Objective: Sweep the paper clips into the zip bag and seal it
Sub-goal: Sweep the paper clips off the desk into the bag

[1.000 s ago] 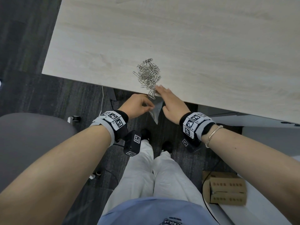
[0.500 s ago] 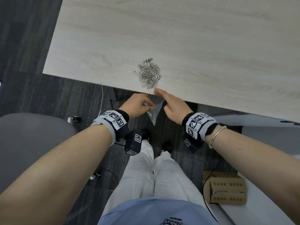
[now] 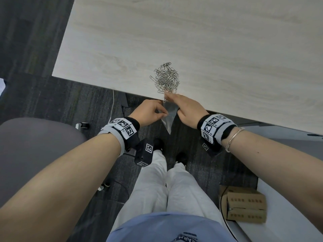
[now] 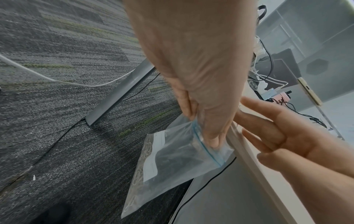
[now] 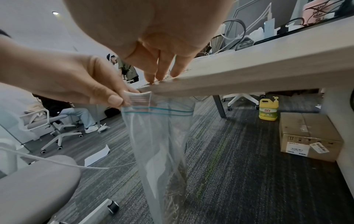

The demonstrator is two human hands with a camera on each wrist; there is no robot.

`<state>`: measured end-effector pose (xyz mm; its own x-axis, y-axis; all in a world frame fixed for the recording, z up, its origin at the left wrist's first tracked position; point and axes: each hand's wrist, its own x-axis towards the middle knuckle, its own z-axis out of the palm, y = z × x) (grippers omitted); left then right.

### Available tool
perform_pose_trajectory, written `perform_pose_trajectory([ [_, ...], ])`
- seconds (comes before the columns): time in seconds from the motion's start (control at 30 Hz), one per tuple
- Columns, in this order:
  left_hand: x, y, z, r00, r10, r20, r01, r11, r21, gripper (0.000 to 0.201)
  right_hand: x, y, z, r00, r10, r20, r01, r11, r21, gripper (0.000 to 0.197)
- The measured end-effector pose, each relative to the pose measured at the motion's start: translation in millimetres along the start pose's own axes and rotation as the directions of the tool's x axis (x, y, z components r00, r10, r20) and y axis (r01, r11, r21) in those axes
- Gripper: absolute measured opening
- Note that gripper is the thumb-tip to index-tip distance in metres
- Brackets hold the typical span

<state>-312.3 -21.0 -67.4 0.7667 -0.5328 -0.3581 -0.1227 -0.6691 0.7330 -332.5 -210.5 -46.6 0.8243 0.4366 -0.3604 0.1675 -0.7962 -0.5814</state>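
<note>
Pale wood-grain table (image 3: 209, 49). Against its near edge, hung below: clear plastic zip bag with blue seal line (image 5: 159, 136), lip pinched by left hand (image 3: 148, 112). Right hand (image 3: 185, 107), fingers extended, touching heap of silver paper clips (image 3: 166, 77) at that edge.

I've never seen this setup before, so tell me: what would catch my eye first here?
A shiny heap of paper clips sits near the table edge. Just below that edge, the left hand pinches the top of a clear zip bag that hangs down, while the right hand rests its fingers on the edge by the clips.
</note>
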Motion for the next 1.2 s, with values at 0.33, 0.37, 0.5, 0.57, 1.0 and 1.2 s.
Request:
perform_pose_trajectory([
  [0.33,-0.1,0.5,-0.3,1.000,-0.006,-0.005,0.007,1.000,0.023,0.010,-18.2,2.0,-0.2,0.997,-0.027,-0.075,0.032,0.997,0.063,0.068],
  [0.37,-0.3,1.2,-0.2,1.000,-0.009,-0.007,0.009,1.000,0.021,0.010,-15.8,3.3,-2.3,0.994,-0.017,-0.109,0.025,0.997,0.075,0.067],
  [0.5,-2.0,2.7,-0.6,1.000,-0.020,-0.010,0.020,1.000,0.004,0.012,2.7,11.6,-8.7,0.969,0.060,-0.240,-0.033,0.993,0.113,0.067],
  [0.57,-3.4,3.5,-1.9,1.000,-0.024,-0.007,0.024,1.000,0.001,0.012,11.6,14.0,-9.3,0.968,0.111,-0.224,-0.084,0.989,0.124,0.070],
  [1.0,-7.8,2.9,-9.3,0.999,-0.044,-0.021,0.044,0.999,-0.010,0.011,-6.7,-3.9,9.5,0.996,0.059,-0.068,-0.054,0.996,0.078,0.072],
  [1.2,-6.5,2.0,-9.1,0.999,-0.042,-0.014,0.042,0.999,0.001,0.011,-9.9,-14.7,19.1,1.000,0.005,0.003,-0.005,0.984,0.179,0.069],
])
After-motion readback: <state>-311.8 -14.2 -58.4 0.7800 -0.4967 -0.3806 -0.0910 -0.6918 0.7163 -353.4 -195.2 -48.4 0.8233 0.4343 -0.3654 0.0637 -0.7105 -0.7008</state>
